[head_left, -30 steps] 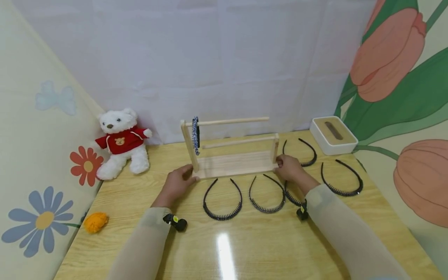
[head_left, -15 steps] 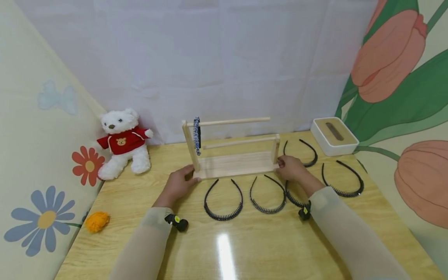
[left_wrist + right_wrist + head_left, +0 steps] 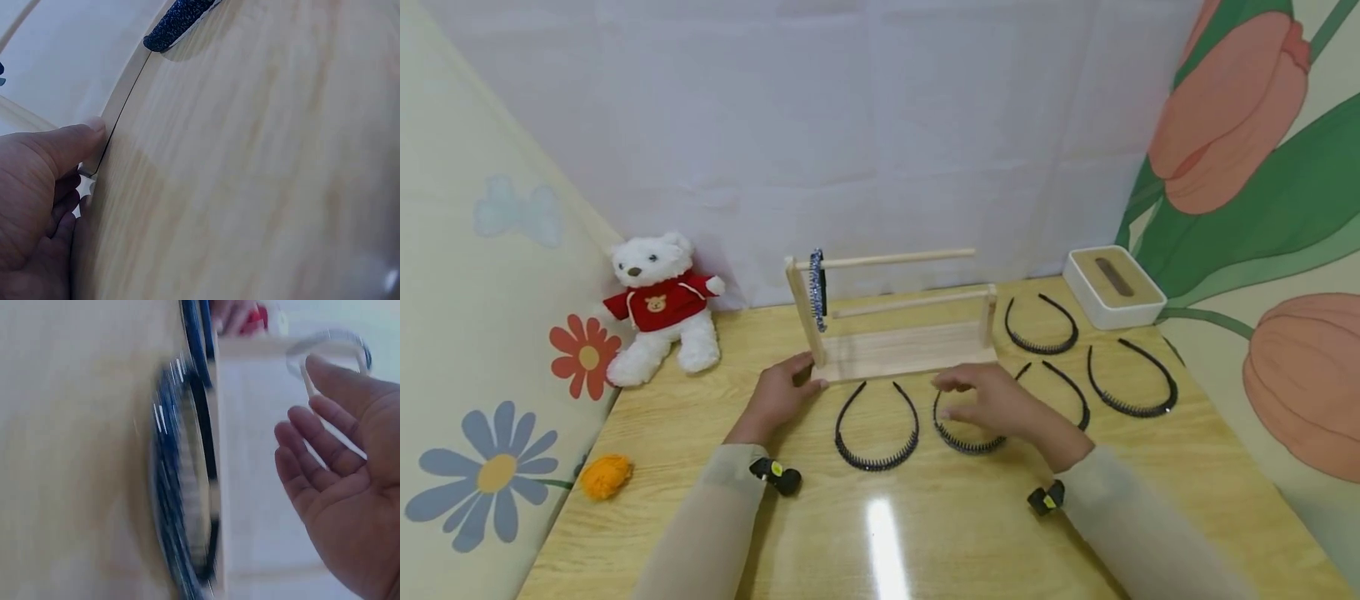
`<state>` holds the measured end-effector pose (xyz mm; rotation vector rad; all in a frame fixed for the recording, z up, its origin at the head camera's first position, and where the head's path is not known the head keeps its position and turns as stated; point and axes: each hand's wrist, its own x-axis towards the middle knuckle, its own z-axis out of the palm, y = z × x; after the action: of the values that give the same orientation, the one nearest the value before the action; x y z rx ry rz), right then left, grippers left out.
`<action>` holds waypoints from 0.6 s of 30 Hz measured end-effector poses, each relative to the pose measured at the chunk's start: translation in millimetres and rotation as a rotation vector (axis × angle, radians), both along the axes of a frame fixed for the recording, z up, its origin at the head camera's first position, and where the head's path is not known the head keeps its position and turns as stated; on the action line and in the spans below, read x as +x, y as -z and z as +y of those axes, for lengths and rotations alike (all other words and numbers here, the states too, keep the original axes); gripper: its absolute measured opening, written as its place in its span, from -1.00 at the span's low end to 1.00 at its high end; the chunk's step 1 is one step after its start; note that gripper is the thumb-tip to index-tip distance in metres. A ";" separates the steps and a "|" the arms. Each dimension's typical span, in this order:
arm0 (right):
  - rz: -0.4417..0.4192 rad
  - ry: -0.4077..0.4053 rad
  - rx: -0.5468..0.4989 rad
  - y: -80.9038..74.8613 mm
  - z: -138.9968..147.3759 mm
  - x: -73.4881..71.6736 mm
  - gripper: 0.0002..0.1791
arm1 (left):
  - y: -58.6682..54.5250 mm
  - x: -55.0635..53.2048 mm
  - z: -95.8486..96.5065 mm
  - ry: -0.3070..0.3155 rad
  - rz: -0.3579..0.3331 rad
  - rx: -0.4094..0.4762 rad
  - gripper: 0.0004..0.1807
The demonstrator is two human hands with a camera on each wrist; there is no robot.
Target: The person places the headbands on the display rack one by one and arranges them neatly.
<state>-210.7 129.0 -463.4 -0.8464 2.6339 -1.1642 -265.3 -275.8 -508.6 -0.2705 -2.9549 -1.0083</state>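
Note:
A wooden rack (image 3: pixel 910 346) with two horizontal rods stands mid-table. A blue-patterned headband (image 3: pixel 817 292) hangs at the left end of its upper rod. My left hand (image 3: pixel 778 396) grips the rack's front left base corner, its thumb (image 3: pixel 75 144) against the edge and fingers curled behind. With fingers spread and nothing in them, my right hand (image 3: pixel 996 404) hovers over a dark toothed headband (image 3: pixel 970 448), partly covering it. To the left lies another dark headband (image 3: pixel 877 465). One more headband (image 3: pixel 1086 408) lies partly behind my right wrist.
Two dark headbands, one at the back (image 3: pixel 1042 348) and one at the far right (image 3: pixel 1141 412), lie right of the rack. A white tissue box (image 3: pixel 1112 312) stands behind them. A white teddy bear (image 3: pixel 662 308) sits back left, with an orange yarn ball (image 3: pixel 606 477) nearer the front.
My right hand has let go of the rack's right corner and moved left and nearer, over the middle headband. My left hand has stayed at the left corner.

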 end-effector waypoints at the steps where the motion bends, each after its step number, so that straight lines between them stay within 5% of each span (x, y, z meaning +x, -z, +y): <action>1: -0.007 -0.038 -0.003 0.9 -7.6 2.9 -0.48 | -0.1 -0.1 -0.4 0.000 -0.003 0.004 -0.29; 7: -0.011 -0.201 0.129 10.4 -46.7 13.6 -0.48 | 2.4 0.1 -0.9 -0.001 -0.005 0.011 -0.29; 14: 0.242 -0.370 0.307 18.2 -68.7 13.6 -0.64 | 2.3 1.4 0.6 0.001 0.019 -0.009 -0.31; 18: 0.315 -0.417 0.369 17.5 -74.1 11.9 -0.83 | -0.1 2.2 0.9 -0.002 0.028 -0.010 -0.31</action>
<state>-198.9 54.9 -480.8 -1.4935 2.5837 -0.4559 -263.2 -274.9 -508.5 -0.2794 -2.9361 -0.9810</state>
